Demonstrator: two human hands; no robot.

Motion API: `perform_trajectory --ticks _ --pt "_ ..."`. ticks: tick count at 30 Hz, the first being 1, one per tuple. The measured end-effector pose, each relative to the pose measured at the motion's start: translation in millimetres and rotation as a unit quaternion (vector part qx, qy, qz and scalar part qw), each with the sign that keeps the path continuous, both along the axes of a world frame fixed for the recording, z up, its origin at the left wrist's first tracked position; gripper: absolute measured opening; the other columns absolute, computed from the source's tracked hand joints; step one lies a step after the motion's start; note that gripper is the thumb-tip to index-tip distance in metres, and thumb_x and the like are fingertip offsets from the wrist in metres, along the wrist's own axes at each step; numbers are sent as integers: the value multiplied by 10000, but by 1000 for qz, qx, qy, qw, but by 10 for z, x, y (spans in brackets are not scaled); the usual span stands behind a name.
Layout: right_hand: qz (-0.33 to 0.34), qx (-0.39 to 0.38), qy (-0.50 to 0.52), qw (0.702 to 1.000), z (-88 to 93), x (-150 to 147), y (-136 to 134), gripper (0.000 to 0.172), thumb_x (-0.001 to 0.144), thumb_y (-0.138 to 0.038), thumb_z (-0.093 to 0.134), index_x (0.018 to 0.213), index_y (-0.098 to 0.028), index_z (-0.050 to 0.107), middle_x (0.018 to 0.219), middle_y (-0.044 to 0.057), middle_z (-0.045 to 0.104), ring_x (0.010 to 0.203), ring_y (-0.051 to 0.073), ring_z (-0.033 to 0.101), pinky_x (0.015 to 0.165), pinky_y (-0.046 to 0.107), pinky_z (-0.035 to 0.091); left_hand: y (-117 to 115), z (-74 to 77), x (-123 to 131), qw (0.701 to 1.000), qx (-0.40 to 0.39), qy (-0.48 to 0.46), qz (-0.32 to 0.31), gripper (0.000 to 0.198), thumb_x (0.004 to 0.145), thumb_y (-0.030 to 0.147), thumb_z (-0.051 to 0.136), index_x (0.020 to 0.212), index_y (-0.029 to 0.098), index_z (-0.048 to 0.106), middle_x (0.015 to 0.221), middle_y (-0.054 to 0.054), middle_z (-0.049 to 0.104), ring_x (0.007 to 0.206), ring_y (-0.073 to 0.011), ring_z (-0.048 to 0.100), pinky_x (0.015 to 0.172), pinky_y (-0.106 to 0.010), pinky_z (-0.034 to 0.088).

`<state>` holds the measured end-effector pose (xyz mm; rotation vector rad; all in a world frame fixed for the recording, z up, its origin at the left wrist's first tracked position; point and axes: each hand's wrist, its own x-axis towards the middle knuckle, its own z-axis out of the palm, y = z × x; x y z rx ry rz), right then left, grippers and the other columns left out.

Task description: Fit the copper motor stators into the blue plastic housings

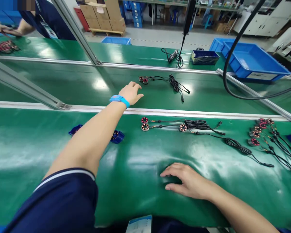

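Note:
My left hand, with a blue band on the wrist, reaches past the near metal rail. Its fingers are apart and hold nothing visible. Just beyond its fingertips lie two small motor stators with black cables trailing right. My right hand hovers over or rests on the green mat, thumb and fingers spread with nothing between them. Between the hands and the rail are three more stators, one of them set apart, with coiled cables. Under my left forearm, a dark blue part is partly hidden.
A cluster of stators with cables lies at the right. Metal rails and slanted posts divide the bench. Overhead hangs a black electric screwdriver. Blue bins stand at the far right; a co-worker is at the far left.

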<state>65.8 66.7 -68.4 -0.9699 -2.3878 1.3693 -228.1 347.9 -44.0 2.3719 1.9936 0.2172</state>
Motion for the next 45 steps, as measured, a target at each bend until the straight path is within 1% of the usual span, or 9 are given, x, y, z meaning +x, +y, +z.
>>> perform_trajectory --ticks 7,11,18,22,28,33,39,42,45 --pt "8 -15 35 999 -145 -21 59 337 939 -371 620 1226 -199 661 1110 72 715 1030 186 659 954 313 484 1015 -273 208 1000 -13 3 6 546 966 427 459 1454 184 426 1561 -155 343 1311 -367 461 1064 -457 390" --pt "34 -12 20 999 -204 -12 91 351 966 -426 575 1242 -220 647 1133 61 713 1045 187 661 981 325 466 1387 -384 263 999 -31 2 -8 502 967 452 455 1382 175 510 1429 -172 482 1214 -321 538 976 -401 427" --pt "45 10 25 999 -277 -27 85 347 991 -462 530 1231 -235 637 1131 26 723 1032 178 663 936 304 464 1554 -381 272 997 -40 -5 -64 574 1016 580 320 1353 181 558 1363 -62 493 1124 -154 528 993 -307 386" --pt "43 20 21 999 -265 -48 85 342 1005 -462 504 1218 -232 642 1104 37 727 1001 169 664 912 298 465 1634 -392 364 997 -43 0 -59 486 998 508 410 1311 181 586 1373 -114 473 1128 -217 536 1013 -406 428" --pt "40 39 16 998 -263 -78 84 356 1010 -484 485 1187 -226 654 1072 28 733 966 162 668 870 286 467 1802 -419 611 997 -70 27 -28 472 918 469 565 1301 196 609 1301 -164 544 1104 -326 596 943 -422 477" --pt "31 66 20 997 -292 -44 83 322 1022 -447 460 1183 -238 643 1068 12 731 949 153 668 871 289 462 1513 -328 605 994 -79 56 -51 435 920 483 529 1245 216 635 1271 -146 569 1104 -337 596 930 -411 473" --pt "13 110 61 992 -313 -71 15 326 1023 -433 450 1100 -214 679 994 21 744 882 133 672 828 277 476 454 -126 323 983 -97 67 -139 303 904 422 560 1133 262 676 1175 -79 599 1029 -258 626 936 -338 466" --pt "10 116 91 989 -142 -34 28 292 1017 -413 486 1109 -209 674 985 15 744 873 121 670 833 269 475 -86 -76 169 968 -136 53 -203 312 933 430 497 1118 249 670 1170 -86 597 980 -241 641 914 -345 485" --pt "6 171 37 985 101 135 337 270 1008 -389 510 1128 -215 678 990 31 744 883 153 658 828 310 475 -459 -67 43 960 -161 33 -225 350 948 433 446 1155 239 652 1214 -92 590 985 -243 647 910 -354 496"
